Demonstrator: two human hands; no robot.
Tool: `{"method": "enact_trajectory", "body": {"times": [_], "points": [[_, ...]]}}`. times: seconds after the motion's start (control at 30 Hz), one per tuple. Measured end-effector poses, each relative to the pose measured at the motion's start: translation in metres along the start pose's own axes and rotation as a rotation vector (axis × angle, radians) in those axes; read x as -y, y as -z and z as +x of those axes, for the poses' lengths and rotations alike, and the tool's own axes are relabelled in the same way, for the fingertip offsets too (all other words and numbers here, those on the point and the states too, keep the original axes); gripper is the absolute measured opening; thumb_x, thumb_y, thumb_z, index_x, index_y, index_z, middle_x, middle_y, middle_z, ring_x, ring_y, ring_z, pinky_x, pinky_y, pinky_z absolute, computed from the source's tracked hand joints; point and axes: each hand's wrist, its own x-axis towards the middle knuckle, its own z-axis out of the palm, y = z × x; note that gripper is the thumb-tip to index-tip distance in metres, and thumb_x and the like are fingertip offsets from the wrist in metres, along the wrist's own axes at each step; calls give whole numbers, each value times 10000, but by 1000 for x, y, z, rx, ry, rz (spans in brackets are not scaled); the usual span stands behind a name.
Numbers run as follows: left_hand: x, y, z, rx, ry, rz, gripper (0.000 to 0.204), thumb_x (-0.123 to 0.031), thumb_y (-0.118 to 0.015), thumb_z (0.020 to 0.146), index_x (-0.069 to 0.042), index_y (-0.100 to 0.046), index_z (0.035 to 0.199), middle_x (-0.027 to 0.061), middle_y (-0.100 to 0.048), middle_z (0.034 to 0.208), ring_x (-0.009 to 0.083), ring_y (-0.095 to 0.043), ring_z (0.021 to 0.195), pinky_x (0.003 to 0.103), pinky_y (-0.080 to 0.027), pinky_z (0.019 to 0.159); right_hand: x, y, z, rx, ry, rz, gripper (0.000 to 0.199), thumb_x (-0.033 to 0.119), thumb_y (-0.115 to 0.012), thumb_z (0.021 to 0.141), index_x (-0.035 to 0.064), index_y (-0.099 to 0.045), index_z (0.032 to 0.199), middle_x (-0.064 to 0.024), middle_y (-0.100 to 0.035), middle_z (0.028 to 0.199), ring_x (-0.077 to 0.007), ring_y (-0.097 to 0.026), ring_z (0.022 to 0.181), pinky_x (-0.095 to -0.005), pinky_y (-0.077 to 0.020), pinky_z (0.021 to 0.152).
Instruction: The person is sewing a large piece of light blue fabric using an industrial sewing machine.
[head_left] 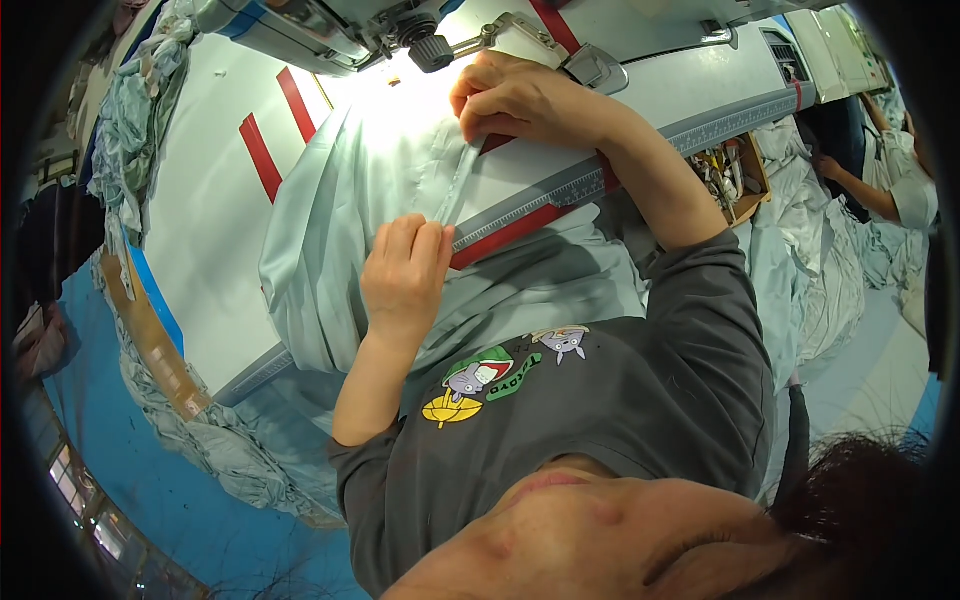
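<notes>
Looks like a sewing workshop. Has a sewing machine [295, 32], a ruler-edged white worktable [205, 230] and heaps of pale cloth [838, 275].

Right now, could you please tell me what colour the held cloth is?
The held cloth is pale grey-green, best seen in the head view.

White glare bleaches the upper cloth [345, 215] — dark, curved distortion toward the edges.

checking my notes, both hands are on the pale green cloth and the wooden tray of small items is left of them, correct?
The side is wrong: the head view shows the wooden tray of small items to the right of the left hand and right hand; both are on the pale green cloth.
</notes>
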Motion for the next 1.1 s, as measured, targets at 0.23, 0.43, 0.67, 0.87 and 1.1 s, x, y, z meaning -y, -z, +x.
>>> {"method": "enact_trajectory", "body": {"times": [0.23, 0.43, 0.67, 0.87, 1.1], "points": [[17, 30, 15, 251, 500, -557, 147, -116, -658, 845, -18, -554, 809, 70, -536, 666, 184, -516, 561, 299, -415, 530, 2, 4, 7, 27, -8, -99, 112, 80, -674, 774, 87, -598, 857, -14, -561, 979, -198, -508, 955, -311, -427, 824], [33, 44, 35, 425, 503, -475, 193, -172, -608, 896, -6, -551, 813, 90, -545, 589, 186, -517, 507, 304, -405, 509, -2, 12, 25, 71, -89, -54, 225, 245, -615, 874, 25, -585, 834, -132, -594, 786, -269, -585, 720, -370, -460, 669], [46, 42, 50, 654, 460, -315, 242, -259, -569, 914, -48, -589, 798, 63, -580, 527, 224, -587, 488, 338, -433, 509, 10, 13, 38, -84, -345, -135, 464, 411, -639, 847, -30, -535, 747, -186, -519, 559, -335, -532, 522, -376, -440, 530], [50, 44, 60, 764, 446, -303, 251, -259, -575, 908, -42, -598, 782, 54, -591, 541, 185, -595, 492, 304, -435, 506, 14, 16, 36, 61, -578, -53, 207, 261, -590, 876, 73, -647, 942, -119, -653, 894, -298, -619, 822, -379, -467, 741], [49, 45, 65, 844, 399, -285, 240, -263, -625, 871, -42, -605, 779, 41, -593, 551, 159, -593, 497, 292, -439, 519, 9, 11, 33, -29, -527, -39, 180, 248, -610, 853, 74, -635, 894, -101, -641, 866, -289, -618, 809, -377, -466, 731]]}}
